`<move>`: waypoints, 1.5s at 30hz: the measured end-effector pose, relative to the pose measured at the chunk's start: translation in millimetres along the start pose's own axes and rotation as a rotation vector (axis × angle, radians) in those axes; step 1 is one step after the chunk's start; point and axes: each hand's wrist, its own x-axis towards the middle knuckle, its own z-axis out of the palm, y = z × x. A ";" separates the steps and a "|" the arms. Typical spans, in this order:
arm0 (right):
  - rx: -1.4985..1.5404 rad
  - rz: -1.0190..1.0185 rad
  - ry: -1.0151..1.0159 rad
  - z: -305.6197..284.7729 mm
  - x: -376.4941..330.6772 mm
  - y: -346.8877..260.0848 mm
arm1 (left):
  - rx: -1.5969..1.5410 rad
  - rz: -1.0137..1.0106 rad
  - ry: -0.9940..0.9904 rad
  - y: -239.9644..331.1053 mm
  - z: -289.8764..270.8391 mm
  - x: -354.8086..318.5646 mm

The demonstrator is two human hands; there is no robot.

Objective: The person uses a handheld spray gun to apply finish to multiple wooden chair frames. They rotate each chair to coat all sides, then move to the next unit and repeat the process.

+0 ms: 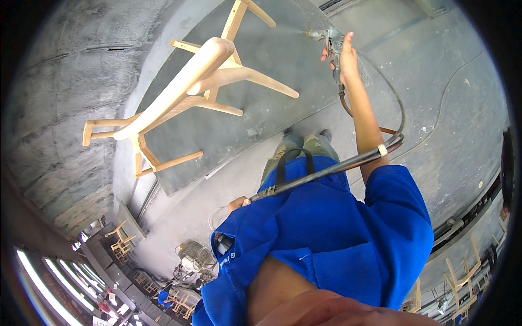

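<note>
Item: unfinished pale wooden chair (187, 92), taken here as the landmark, lying tipped on its side on a grey platform (261, 119), its curved backrest rail pointing toward the lower left and its legs sticking out in several directions. Right hand (343, 54): reaching out well to the right of the chair, fingers (348, 41) wrapping around the handle of a metal spray gun (326, 39); the nozzle is pointing toward the chair and a faint mist is showing at its tip. Hose (326, 171): a dark line is running from the gun down along the right forearm, crossing a pale band on that arm, and passing over the person's blue shirt (337, 233), below and to the right of the chair. Left hand (238, 204): sitting below the chair, close against the shirt, touching the lower end of the hose; whether its fingers are closing on the hose or merely resting there cannot be told, since most of the hand is hidden. Floor (446, 108): grey concrete, spotted, extending to the right of the chair. Further wooden chair frames (122, 239) are standing far below and left of the chair, with others at the lower right edge.
</note>
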 end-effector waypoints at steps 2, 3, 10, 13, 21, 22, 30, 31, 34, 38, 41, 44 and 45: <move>0.047 0.013 -0.059 -3.7 -8.6 1.7 | 0.016 0.002 -0.011 5.2 -0.4 -0.5; 0.031 0.022 -0.068 -4.4 -13.0 1.9 | 0.031 0.010 -0.018 6.1 0.1 0.1; 0.010 0.112 -0.199 -15.5 -47.8 0.4 | -0.101 0.072 -0.034 4.5 21.4 0.9; -0.029 0.124 -0.246 -31.3 -50.9 20.8 | -0.050 0.062 -0.098 6.1 22.3 -1.8; -0.495 0.197 0.152 -113.6 -48.2 158.3 | -0.066 -0.055 -0.172 -37.0 37.8 4.0; -0.562 0.245 0.206 -122.1 -54.8 170.4 | -0.084 -0.066 -0.179 -39.1 38.1 3.2; -0.032 0.261 0.036 -93.0 -126.6 106.4 | 0.021 0.026 -0.322 23.6 34.8 9.1; 0.068 0.213 -0.034 -84.1 -135.0 87.6 | 0.035 0.060 -0.332 32.0 33.1 8.0; 0.233 0.185 -0.155 -63.5 -156.2 36.8 | -0.064 0.056 -0.346 45.1 32.1 11.4; 0.398 0.116 -0.298 -60.6 -183.6 -9.0 | -0.002 0.104 -0.347 43.3 27.5 18.2; 0.583 0.093 -0.367 -63.3 -196.8 -14.5 | -0.006 0.087 -0.366 37.5 24.4 17.9; 0.442 0.155 -0.247 -58.6 -205.4 10.8 | -0.024 0.116 -0.342 28.7 16.7 12.2; 0.371 0.168 -0.194 -55.3 -208.9 25.3 | -0.003 0.114 -0.335 23.5 12.0 10.6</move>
